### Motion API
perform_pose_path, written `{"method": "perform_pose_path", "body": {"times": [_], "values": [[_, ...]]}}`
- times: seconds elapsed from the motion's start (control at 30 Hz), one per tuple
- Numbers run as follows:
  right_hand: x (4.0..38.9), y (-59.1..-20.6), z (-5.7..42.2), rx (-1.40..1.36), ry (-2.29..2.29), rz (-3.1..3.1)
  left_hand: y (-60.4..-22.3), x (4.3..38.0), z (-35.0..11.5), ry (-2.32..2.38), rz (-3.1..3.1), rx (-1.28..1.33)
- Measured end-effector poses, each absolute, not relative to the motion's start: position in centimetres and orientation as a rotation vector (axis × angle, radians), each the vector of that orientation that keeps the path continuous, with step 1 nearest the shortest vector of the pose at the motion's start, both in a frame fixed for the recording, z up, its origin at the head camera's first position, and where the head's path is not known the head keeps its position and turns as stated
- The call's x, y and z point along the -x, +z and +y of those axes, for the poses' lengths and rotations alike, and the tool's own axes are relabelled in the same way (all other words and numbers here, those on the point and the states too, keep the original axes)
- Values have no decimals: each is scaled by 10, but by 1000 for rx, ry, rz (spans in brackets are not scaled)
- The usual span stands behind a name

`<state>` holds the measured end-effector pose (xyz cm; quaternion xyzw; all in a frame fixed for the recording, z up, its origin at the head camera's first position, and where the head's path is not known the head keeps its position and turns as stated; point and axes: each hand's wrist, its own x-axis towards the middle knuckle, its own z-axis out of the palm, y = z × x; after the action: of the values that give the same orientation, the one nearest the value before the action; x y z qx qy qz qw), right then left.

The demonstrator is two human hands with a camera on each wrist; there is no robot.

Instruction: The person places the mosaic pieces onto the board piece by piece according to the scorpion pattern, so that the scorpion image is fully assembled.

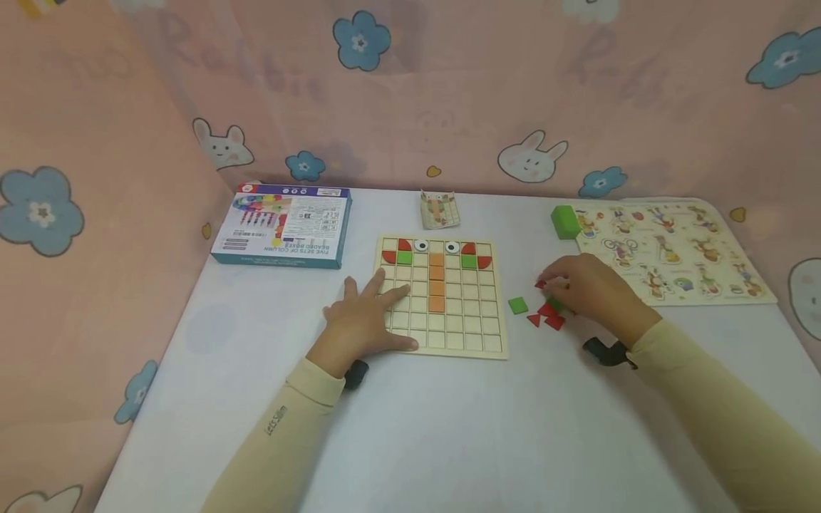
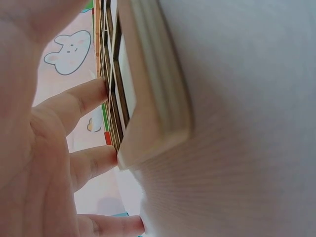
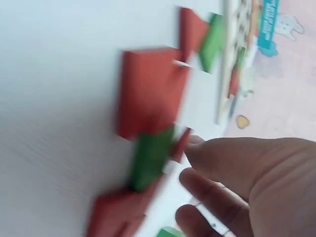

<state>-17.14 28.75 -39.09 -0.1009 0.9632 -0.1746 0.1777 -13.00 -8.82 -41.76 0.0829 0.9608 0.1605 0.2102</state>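
Steady the grid board [image 1: 473, 335] with your spread left grip [image 1: 363, 314]; right of the board, your right grip [image 1: 586, 287] pinches a red piece [image 1: 541, 284], best lifted clear of the loose pieces [image 1: 554, 323].

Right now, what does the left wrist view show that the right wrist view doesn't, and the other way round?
Left wrist only: the left hand, its spread fingers at the gridded board, one corner of which fills the near view.

Right wrist only: the right hand, a red piece at its thumb tip, and loose red pieces and green pieces on the table.

Both: part of the gridded board, the white tabletop and the pink rabbit-print cloth.
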Motion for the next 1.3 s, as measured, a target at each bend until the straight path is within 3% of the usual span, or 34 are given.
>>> {"method": "perform_pose_path", "body": {"times": [0.17,0.33,0.43,0.57,0.77,1.3], "values": [[173,-401,285,466,-360,2818,-418,130,-88,446,2675,-227],[172,-399,276,463,-342,2818,-418,129,-89,450,2674,-227],[164,-397,254,512,-442,2804,-417,129,-89,447,2673,-225],[144,-400,210,788,-600,2779,-417,129,-89,444,2675,-227],[123,-406,171,1035,-550,2798,-417,129,-88,436,2679,-226],[110,-409,175,1115,-248,2886,-418,132,-88,431,2677,-231]]}}
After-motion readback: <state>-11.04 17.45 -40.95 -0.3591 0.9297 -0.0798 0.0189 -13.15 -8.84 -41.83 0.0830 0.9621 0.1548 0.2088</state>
